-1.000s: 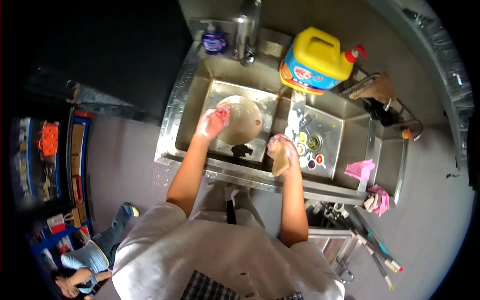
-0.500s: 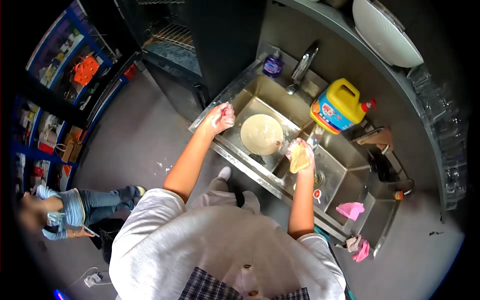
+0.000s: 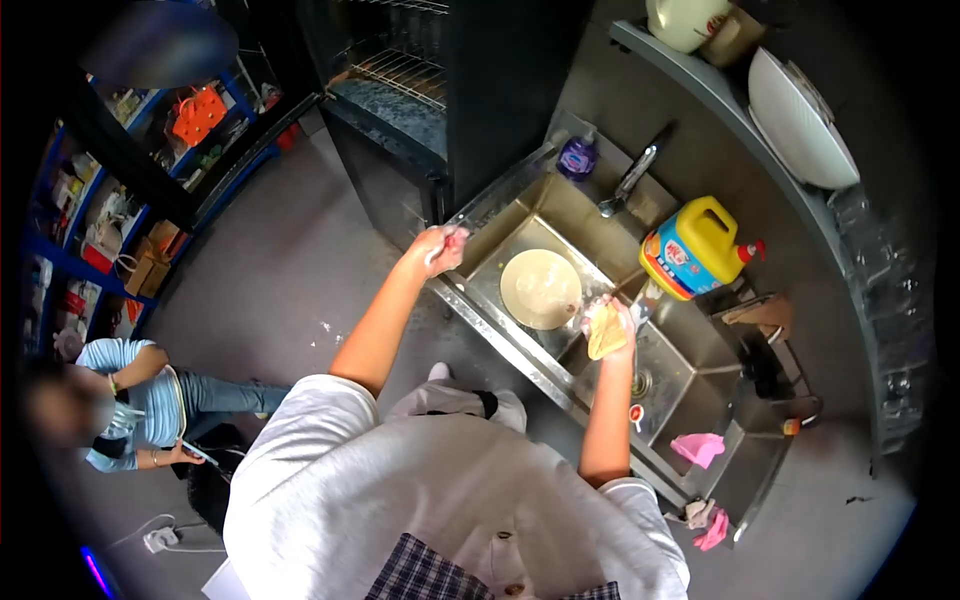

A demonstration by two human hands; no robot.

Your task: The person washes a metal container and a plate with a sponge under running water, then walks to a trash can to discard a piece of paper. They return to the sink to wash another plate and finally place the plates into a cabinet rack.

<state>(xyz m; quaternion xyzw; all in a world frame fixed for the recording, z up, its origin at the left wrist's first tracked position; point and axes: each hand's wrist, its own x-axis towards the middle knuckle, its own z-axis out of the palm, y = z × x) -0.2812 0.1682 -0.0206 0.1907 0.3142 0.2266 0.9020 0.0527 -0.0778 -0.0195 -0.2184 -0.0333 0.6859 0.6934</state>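
Note:
My right hand (image 3: 620, 322) is closed round a yellow sponge (image 3: 606, 334), above the divider between two sink basins. White suds cling to its fingers. My left hand (image 3: 440, 248) is raised over the sink's front left edge, fingers curled and soapy; whether anything is inside them I cannot make out. Between the hands, a round cream-coloured bowl (image 3: 540, 288) lies in the left basin of the steel sink (image 3: 492, 318), with cloudy liquid in it. Neither hand touches the bowl.
Behind the basins stand a faucet (image 3: 632, 182), a purple soap bottle (image 3: 577, 156) and a yellow detergent jug (image 3: 698, 248). Pink cloths (image 3: 698, 449) lie at the right. A shelf (image 3: 700, 85) with dishes overhangs the sink. Another person (image 3: 150, 405) is at the left, holding a phone.
The view has shifted, so the sink and shelf appear slightly lower and farther right. My right hand still grips the sponge. My left hand stays curled. The other person's arm has bent upward.

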